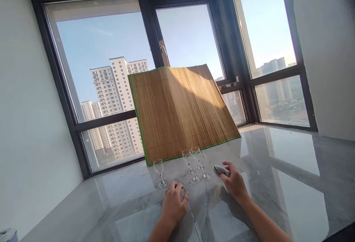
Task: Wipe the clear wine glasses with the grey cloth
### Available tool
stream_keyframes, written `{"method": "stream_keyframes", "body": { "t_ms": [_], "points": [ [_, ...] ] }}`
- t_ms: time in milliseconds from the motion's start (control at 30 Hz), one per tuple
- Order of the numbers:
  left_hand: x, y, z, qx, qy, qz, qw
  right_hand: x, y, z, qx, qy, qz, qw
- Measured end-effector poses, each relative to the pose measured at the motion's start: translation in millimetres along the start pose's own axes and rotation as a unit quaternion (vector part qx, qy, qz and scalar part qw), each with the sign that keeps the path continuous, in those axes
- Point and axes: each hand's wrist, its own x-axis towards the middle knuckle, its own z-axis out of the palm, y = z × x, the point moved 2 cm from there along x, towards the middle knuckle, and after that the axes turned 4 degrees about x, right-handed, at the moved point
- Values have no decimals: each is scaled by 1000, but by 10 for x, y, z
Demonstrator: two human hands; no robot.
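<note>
Right hand [235,183]: fingers closed on a bunched grey cloth [220,170], just right of a cluster of clear stemmed glasses [195,178] standing upright on the glossy grey sill [124,207]. Left hand [175,203]: fingers curled, near a single stemmed glass [159,167], upright; cannot tell whether anything is gripped. Green-edged slatted mat [180,112] leans behind, against the window [145,23].

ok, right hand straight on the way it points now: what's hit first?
Probably the rightmost clustered glass, met first by the grey cloth the right hand holds; depth is unclear, so it could pass over the glass.
</note>
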Motion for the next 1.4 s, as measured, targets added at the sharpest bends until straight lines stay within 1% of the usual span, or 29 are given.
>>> {"method": "stream_keyframes", "body": {
  "t_ms": [33,67,100,200,333,400,433,467,533,567,667,767,833,900,1000,1100,1233,1300,1400],
  "points": [
    [-25,88,21,-25,-8,43,999,2,-3,0,2,2,-1,1000],
    [-31,158,49,-46,-20,72,996,3,-5,-1,3,3,-1,1000],
    [-15,215,80,-59,-30,86,994,4,-8,-3,3,5,-1,1000],
    [169,354,177,-73,-62,87,992,2,-17,-8,0,9,2,1000],
    [546,579,274,-66,-135,83,985,-14,-44,-23,-3,1,-1,1000],
    [646,669,272,-62,-136,79,986,-24,-65,-37,-6,-3,0,1000],
    [649,697,258,-56,-126,82,987,-28,-75,-43,-7,-6,0,1000],
    [617,711,238,-45,-114,90,988,-32,-85,-49,-7,-10,0,1000],
    [457,687,186,-18,-92,121,988,-36,-97,-54,-4,-17,-1,1000],
    [344,649,158,-6,-85,140,986,-35,-98,-53,-4,-20,0,1000],
    [-3,416,55,-3,-72,148,986,-27,-82,-44,-16,-32,8,999],
    [-204,51,-62,10,-72,112,991,-28,-64,-31,-36,-64,11,997],
    [-232,-221,-129,13,-74,78,994,-45,-72,-25,-55,-94,3,994],
    [-208,-471,-168,21,-66,64,996,-75,-99,-23,-87,-120,-6,989],
    [-140,-752,-169,17,-53,47,997,-128,-172,-18,-145,-148,-30,978],
    [-89,-897,-145,16,-65,28,997,-167,-260,3,-177,-167,-79,967],
    [-67,-971,-154,10,-93,23,995,-202,-324,55,-188,-213,-135,949],
    [-66,-988,-160,4,-107,29,994,-214,-326,80,-188,-236,-144,942],
    [-57,-994,-158,2,-108,29,994,-212,-308,119,-200,-249,-133,938]
  ]
}}
